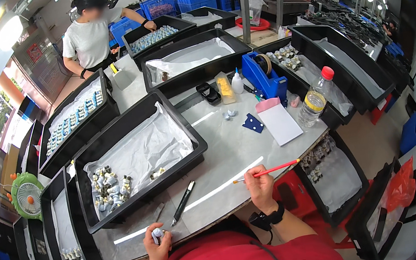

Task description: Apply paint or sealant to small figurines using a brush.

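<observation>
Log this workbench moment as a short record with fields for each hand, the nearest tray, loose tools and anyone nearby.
left hand: holds a small white-and-metal part at the table's near edge
right hand: grips a red pencil, tip pointing left over the table
nearest tray: black, lined with white plastic, small parts heaped in its near-left corner
loose tools: black pen lying between the hands; blue tape dispenser further back
nearby: a person in a white shirt reaching into a far tray

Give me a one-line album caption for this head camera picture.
Seated worker's left hand holds a small part, right hand a red pencil, beside black trays.
</observation>
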Available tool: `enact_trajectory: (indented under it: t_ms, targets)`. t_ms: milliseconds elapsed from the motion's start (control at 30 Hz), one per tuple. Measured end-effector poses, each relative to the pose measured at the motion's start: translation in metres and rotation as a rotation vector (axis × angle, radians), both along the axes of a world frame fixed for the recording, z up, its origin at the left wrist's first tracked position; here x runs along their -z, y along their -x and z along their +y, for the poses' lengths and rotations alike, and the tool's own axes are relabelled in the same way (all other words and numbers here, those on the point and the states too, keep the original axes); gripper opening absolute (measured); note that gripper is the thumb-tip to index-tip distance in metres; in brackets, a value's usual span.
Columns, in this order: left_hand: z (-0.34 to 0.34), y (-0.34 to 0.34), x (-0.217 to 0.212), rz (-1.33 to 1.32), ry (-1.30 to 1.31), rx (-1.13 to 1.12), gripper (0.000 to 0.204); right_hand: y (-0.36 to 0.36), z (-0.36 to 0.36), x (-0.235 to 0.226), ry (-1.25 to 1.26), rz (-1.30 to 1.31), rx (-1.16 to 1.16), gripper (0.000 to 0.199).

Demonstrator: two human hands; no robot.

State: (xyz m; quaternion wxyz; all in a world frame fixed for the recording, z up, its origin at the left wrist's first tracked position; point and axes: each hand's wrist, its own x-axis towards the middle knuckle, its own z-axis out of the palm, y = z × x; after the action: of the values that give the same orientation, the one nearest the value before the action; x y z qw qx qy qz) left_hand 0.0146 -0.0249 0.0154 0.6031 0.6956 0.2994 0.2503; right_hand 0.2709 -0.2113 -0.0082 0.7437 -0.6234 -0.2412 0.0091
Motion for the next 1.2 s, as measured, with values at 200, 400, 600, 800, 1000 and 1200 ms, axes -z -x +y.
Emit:
enact_trajectory:
  t_ms: [200, 400, 600, 800, 1000, 1200]
  targets:
    - [-0.002, -0.001, 0.002, 0.025, -0.118, -0.061, 0.028, 0.000, -0.001, 0.002, -0.020, -0.092, -0.078, 0.010]
    - [0.002, -0.006, 0.001, 0.068, -0.252, -0.124, 0.028, -0.009, 0.005, 0.003, -0.053, -0.157, -0.199, 0.009]
    - [-0.003, -0.001, -0.005, 0.141, -0.341, -0.102, 0.030, -0.006, 0.008, 0.001, -0.097, -0.150, -0.198, 0.008]
    - [-0.006, 0.003, -0.016, 0.067, -0.242, 0.052, 0.031, 0.000, -0.009, 0.004, 0.016, -0.051, -0.072, 0.012]
    - [0.020, -0.007, -0.028, 0.035, -0.020, 0.284, 0.033, 0.000, 0.005, -0.025, -0.018, 0.153, -0.100, 0.015]
    - [0.033, -0.008, -0.077, -0.109, 0.295, 0.373, 0.044, 0.023, 0.060, -0.087, -0.022, 0.006, -0.527, 0.009]
